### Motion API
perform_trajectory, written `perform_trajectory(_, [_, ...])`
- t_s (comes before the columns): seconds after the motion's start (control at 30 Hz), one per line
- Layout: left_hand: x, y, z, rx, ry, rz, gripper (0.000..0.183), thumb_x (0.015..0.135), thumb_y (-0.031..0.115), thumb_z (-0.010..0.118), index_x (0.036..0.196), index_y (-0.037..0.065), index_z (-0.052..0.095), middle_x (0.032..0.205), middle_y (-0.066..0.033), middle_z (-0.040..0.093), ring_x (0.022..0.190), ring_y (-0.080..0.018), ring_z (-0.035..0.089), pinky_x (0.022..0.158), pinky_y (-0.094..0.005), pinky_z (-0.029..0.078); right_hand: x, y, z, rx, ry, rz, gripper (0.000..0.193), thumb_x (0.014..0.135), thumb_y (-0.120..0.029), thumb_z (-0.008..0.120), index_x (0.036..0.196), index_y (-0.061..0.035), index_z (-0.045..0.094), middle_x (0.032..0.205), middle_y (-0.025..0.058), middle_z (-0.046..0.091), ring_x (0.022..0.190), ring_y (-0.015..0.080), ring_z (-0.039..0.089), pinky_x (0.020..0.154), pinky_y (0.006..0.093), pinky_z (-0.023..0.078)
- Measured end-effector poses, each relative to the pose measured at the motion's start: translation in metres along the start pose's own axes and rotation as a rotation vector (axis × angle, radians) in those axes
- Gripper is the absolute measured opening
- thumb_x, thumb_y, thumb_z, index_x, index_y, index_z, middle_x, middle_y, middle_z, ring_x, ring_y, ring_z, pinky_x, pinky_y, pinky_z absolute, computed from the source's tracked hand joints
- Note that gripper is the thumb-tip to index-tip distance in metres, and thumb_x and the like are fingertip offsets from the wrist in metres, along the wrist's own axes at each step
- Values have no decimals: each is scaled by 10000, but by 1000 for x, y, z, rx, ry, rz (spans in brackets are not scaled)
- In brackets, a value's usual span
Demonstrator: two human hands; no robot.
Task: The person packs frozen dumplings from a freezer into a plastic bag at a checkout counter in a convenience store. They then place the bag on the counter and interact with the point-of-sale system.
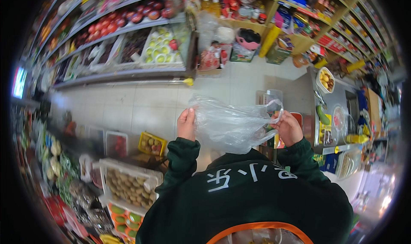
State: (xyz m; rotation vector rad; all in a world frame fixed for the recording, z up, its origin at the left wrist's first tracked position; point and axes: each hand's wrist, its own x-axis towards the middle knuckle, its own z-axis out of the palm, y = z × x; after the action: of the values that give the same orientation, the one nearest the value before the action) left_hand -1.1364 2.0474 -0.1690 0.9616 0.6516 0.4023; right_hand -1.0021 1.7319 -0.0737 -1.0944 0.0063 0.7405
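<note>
A thin clear plastic bag (pixel 229 123) is stretched sideways between my two hands in front of my chest. My left hand (pixel 186 123) is closed on its left edge, thumb upward. At the bag's other end, my right hand (pixel 289 127) pinches the handle loops, one of which sticks up above the fingers. The bag looks crumpled, and I see nothing inside it. Dark green sleeves cover both my forearms.
Ahead on the left, a shelf (pixel 128 76) carries apples and other fruit. Crates at the lower left include a brown-fruit crate (pixel 128 186) and a yellow basket (pixel 152 144). To the right stands a metal counter (pixel 306 87) with a bowl (pixel 325 80) and a green vegetable (pixel 323 115).
</note>
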Motion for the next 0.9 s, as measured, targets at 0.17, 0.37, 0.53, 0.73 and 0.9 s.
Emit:
perform_trajectory(0.17, [71, 10, 40, 212, -312, 29, 297, 967, 243, 544, 1149, 18, 612, 783, 82, 533, 668, -24, 424, 610, -172, 331, 74, -23, -32, 53, 91, -64, 165, 922, -199, 555, 916, -39, 596, 846, 93, 629, 792, 185, 611, 748, 299, 474])
perform_trajectory(0.37, [155, 36, 101, 248, -336, -47, 262, 965, 243, 544, 1103, 33, 620, 790, 36, 574, 645, -49, 458, 580, -204, 357, 165, -55, -51, 237, 177, -45, 117, 921, -171, 555, 899, -61, 588, 811, 64, 624, 742, 155, 600, 688, 279, 476])
perform_trajectory(0.53, [232, 63, 179, 347, -414, 2, 217, 953, 181, 561, 1091, 28, 628, 813, 9, 605, 684, -65, 514, 624, -214, 402, 220, -103, -70, 297, 121, -152, 166, 945, -180, 530, 877, -40, 586, 800, 48, 611, 706, 133, 577, 670, 272, 462])
perform_trajectory(0.73, [318, 52, 277, 149, -568, 104, 284, 966, 139, 510, 1202, 0, 584, 1119, -58, 621, 1047, -134, 552, 951, -262, 391, 265, -142, -114, 372, 346, -237, 175, 948, -175, 512, 875, -31, 580, 777, 52, 601, 700, 138, 567, 659, 270, 452])
perform_trajectory(0.9, [413, 28, 360, 309, -606, 111, 270, 970, 151, 493, 1139, -21, 614, 1085, -76, 645, 998, -165, 582, 913, -310, 439, 313, -175, -159, 405, 480, -311, 162, 938, -151, 506, 875, -21, 579, 757, 65, 594, 706, 158, 567, 667, 286, 457])
